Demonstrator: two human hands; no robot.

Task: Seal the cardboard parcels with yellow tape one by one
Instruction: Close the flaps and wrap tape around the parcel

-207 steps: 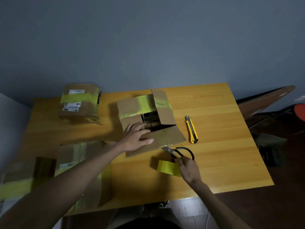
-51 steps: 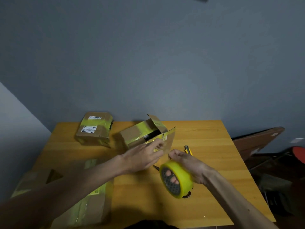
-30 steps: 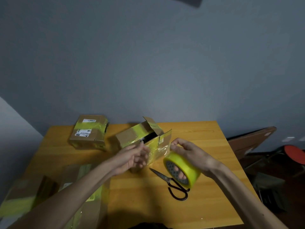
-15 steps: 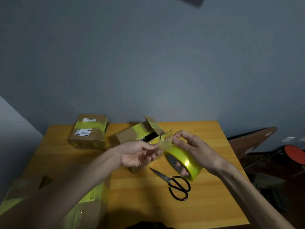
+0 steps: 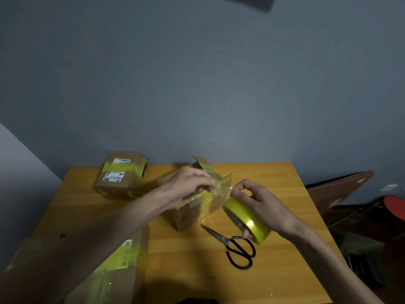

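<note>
Change: we find tape strip (image 5: 219,190) drawn longer, reaching open parcel (image 5: 188,213); sealing may start.
Grip: left hand (image 5: 190,183) pinches it; right hand (image 5: 260,202) holds roll (image 5: 247,222).

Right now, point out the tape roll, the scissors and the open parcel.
tape roll (image 5: 246,217): head view, yellow outer band.
scissors (image 5: 226,240): head view, pivot where blades meet.
open parcel (image 5: 186,217): head view, bare cardboard front side.

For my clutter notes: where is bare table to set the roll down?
Bare wood: far right corner beyond the right hand; near edge below the scissors. Crowded: centre around the open parcel; near left, taped parcels.
</note>
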